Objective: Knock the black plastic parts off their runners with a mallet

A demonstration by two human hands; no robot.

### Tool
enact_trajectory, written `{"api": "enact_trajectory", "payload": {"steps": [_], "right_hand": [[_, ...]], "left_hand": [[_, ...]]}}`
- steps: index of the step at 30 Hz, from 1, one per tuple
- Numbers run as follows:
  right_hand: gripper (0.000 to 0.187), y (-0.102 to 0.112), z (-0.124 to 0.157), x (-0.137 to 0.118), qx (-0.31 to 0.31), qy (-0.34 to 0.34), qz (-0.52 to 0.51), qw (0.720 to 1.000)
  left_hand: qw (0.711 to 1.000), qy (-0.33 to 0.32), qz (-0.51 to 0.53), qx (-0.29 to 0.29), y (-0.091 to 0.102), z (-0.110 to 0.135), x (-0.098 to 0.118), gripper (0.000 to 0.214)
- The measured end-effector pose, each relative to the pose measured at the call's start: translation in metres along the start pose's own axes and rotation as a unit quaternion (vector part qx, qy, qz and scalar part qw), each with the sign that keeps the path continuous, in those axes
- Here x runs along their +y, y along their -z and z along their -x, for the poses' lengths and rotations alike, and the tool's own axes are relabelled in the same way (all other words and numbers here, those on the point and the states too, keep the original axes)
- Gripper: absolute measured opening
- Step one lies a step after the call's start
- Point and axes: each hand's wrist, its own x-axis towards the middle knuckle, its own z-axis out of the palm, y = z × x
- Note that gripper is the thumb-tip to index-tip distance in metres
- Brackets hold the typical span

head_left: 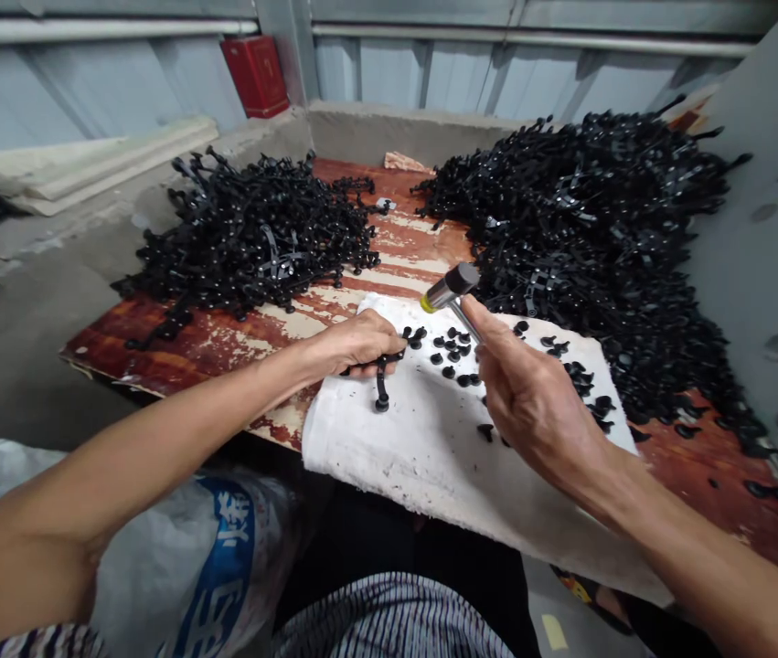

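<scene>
My left hand (354,345) is closed on a black plastic sprue piece (381,382) that rests on a white cloth (430,457). My right hand (532,393) grips the handle of a small hammer (452,285), whose head hangs a little above the cloth. Several small black loose parts (453,355) lie scattered on the cloth between my hands.
A worn red board (197,338) carries the cloth. A pile of black sprues (258,238) sits at the back left and a larger pile (608,228) at the right. A white sack with blue print (210,567) lies at the lower left. A grey wall (759,274) closes the right.
</scene>
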Motion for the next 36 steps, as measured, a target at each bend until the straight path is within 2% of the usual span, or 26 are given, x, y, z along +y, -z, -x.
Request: {"api": "enact_trajectory", "payload": {"steps": [4, 7, 9, 13, 15, 17, 19, 20, 21, 22, 24, 26, 28, 31, 34, 36], "right_hand": [[0.044, 0.011, -0.010, -0.004, -0.028, -0.026, -0.015, 0.999], [0.023, 0.020, -0.024, -0.010, -0.009, -0.090, -0.116, 0.989], [0.009, 0.021, -0.032, -0.012, -0.021, -0.125, -0.188, 0.974], [0.019, 0.011, -0.035, -0.012, -0.095, -0.148, -0.276, 0.945], [0.020, 0.007, -0.031, -0.012, -0.097, -0.168, -0.318, 0.928], [0.021, 0.005, -0.027, -0.013, -0.076, -0.195, -0.358, 0.910], [0.023, 0.006, -0.024, -0.015, -0.046, -0.221, -0.393, 0.891], [0.024, 0.006, -0.022, -0.017, -0.034, -0.231, -0.409, 0.882], [0.024, 0.006, -0.022, -0.019, -0.024, -0.238, -0.423, 0.874], [0.025, 0.007, -0.021, -0.021, -0.017, -0.243, -0.435, 0.867], [0.026, 0.006, -0.021, -0.025, -0.008, -0.251, -0.451, 0.856], [0.027, 0.003, -0.022, -0.028, -0.002, -0.258, -0.459, 0.850], [0.026, 0.001, -0.023, -0.029, -0.002, -0.264, -0.464, 0.846], [0.023, 0.001, -0.017, -0.027, -0.004, -0.275, -0.462, 0.843], [0.027, 0.003, -0.002, -0.028, 0.023, -0.287, -0.473, 0.833], [0.036, 0.004, 0.014, -0.031, 0.054, -0.298, -0.509, 0.806]], "left_hand": [[0.998, -0.032, -0.055, -0.007, 0.003, 0.002, 0.002, 0.027], [0.987, -0.104, -0.111, -0.045, 0.004, 0.007, 0.007, 0.027], [0.975, -0.151, -0.137, -0.084, 0.001, 0.012, 0.012, 0.026], [0.953, -0.199, -0.187, -0.128, -0.005, 0.025, 0.017, 0.026], [0.951, -0.223, -0.193, -0.093, -0.005, 0.029, 0.013, 0.022], [0.957, -0.242, -0.156, 0.012, -0.003, 0.032, 0.005, 0.015], [0.965, -0.215, -0.059, 0.137, 0.001, 0.033, -0.003, 0.040], [0.970, -0.180, 0.008, 0.165, 0.002, 0.033, -0.007, 0.052], [0.974, -0.138, 0.080, 0.159, 0.002, 0.033, -0.009, 0.058], [0.977, -0.093, 0.149, 0.119, 0.002, 0.034, -0.009, 0.059], [0.969, -0.016, 0.248, -0.004, -0.002, 0.036, -0.007, 0.054], [0.953, 0.029, 0.293, -0.076, -0.009, 0.038, -0.003, 0.044], [0.948, 0.039, 0.307, -0.074, -0.014, 0.038, 0.000, 0.031], [0.954, 0.020, 0.297, -0.030, -0.012, 0.031, 0.003, 0.015], [0.960, 0.006, 0.278, 0.024, 0.000, 0.018, 0.005, 0.019], [0.965, 0.007, 0.258, 0.047, 0.008, 0.008, 0.007, 0.023]]}}
